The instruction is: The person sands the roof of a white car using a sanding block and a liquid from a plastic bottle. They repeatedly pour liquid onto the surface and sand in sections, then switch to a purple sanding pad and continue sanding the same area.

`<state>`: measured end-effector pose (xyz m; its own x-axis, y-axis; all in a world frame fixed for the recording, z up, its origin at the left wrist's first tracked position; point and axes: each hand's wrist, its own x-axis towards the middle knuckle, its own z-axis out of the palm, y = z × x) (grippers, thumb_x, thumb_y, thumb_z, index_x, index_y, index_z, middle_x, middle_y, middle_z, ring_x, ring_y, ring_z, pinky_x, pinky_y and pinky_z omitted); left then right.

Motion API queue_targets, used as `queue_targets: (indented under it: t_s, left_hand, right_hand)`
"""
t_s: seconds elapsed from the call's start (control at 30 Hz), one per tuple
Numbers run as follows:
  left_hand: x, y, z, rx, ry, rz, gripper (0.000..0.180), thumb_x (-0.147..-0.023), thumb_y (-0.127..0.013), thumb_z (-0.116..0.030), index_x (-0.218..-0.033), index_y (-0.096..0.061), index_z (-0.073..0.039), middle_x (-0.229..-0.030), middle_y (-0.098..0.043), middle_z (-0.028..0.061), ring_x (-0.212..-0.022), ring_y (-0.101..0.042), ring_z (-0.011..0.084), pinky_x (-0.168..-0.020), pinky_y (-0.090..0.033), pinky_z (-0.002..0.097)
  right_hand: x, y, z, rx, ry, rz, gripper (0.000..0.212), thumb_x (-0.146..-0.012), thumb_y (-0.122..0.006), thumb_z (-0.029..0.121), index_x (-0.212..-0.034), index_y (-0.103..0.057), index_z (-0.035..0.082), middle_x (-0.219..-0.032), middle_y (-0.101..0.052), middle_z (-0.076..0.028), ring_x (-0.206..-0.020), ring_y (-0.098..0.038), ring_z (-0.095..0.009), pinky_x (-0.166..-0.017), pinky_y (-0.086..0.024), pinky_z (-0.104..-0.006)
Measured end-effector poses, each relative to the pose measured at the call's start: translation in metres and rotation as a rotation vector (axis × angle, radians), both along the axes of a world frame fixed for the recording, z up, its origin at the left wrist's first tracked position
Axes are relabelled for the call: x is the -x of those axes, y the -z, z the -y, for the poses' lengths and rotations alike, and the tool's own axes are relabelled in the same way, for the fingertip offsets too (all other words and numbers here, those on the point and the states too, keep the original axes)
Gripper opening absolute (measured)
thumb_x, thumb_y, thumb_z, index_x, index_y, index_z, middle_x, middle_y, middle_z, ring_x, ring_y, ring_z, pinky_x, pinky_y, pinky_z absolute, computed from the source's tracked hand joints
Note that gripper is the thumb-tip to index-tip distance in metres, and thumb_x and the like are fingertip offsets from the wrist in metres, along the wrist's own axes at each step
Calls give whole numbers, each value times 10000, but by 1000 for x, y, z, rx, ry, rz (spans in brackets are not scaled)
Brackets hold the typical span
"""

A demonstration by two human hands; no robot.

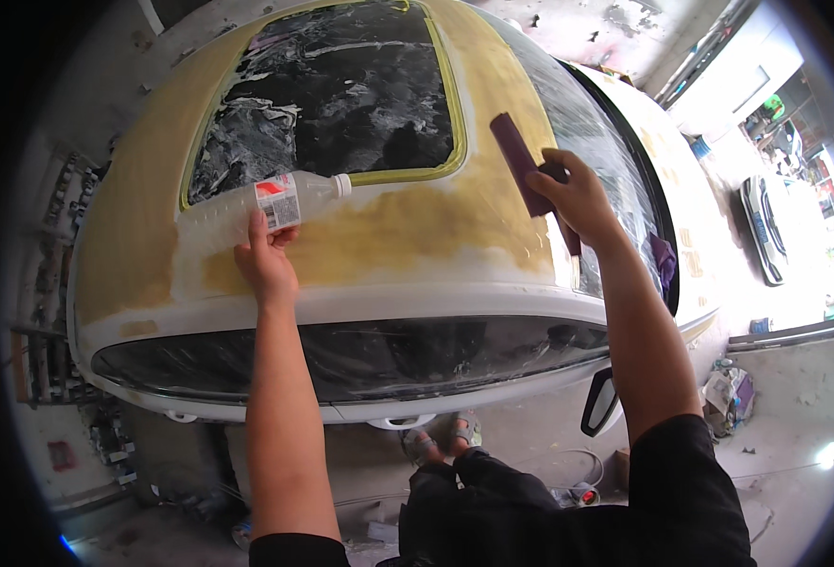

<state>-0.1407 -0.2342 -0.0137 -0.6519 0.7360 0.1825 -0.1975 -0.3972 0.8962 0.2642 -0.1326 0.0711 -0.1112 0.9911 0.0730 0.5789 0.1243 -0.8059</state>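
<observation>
My left hand (pixel 268 265) is closed round a clear plastic bottle (pixel 313 194) with a white cap and a red-and-white label. It lies tilted nearly level above the roof, cap to the right. In my right hand (pixel 579 203) is a long, dark purple sanding block (pixel 514 156), gripped over the roof's right edge; a second dark strip shows below the fingers, its link to the block unclear. Beneath both hands spreads the white car roof (pixel 379 241), with dull yellowish patches. Dark film covers the sunroof (pixel 370 94), framed by yellow-green tape.
Film covers the windshield (pixel 615 161) on the right, where a crumpled purple piece (pixel 663 260) lies. Side windows (pixel 436 354) and a mirror (pixel 601 403) are on the near side. A loose bumper (pixel 762 227) stands far right; cluttered shelves (pixel 49 359) line the left.
</observation>
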Motion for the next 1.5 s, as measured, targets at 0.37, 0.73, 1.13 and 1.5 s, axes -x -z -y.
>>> queue_targets:
  t_s: [0.37,0.73,1.13,1.5]
  left_hand:
    - [1,-3,1,-13,29,35,430,-968,-653,-367,-1068,-668,51,-930,-714,118,-742,-683,186,-693,-560,291]
    - [3,-5,5,49,197,-105,394,-971,-638,-374,-1181,-631,-40,-992,-697,60,-824,-681,144,-658,-550,264]
    - [-5,-6,10,87,360,-298,392,-980,-619,-383,-1182,-642,-48,-1009,-693,36,-845,-662,116,-631,-514,248]
    - [-1,-2,10,98,351,-294,405,-976,-612,-386,-1202,-640,-51,-1021,-699,32,-869,-670,117,-637,-518,247]
  right_hand:
    - [173,11,-72,-515,-282,257,676,-853,-735,288,-1424,-491,24,-1314,-620,-182,-1130,-641,-367,-945,-518,-405]
    - [0,8,26,99,-522,488,507,-886,-676,168,-1378,-570,110,-1092,-709,-161,-1002,-686,-288,-918,-517,-388]
    - [-32,62,55,-35,-475,520,744,-846,-775,400,-1439,-477,65,-1288,-627,-187,-1174,-617,-353,-993,-484,-437]
    - [33,74,41,-152,-645,477,763,-827,-793,405,-1435,-471,73,-1282,-626,-208,-1190,-600,-389,-1005,-484,-454]
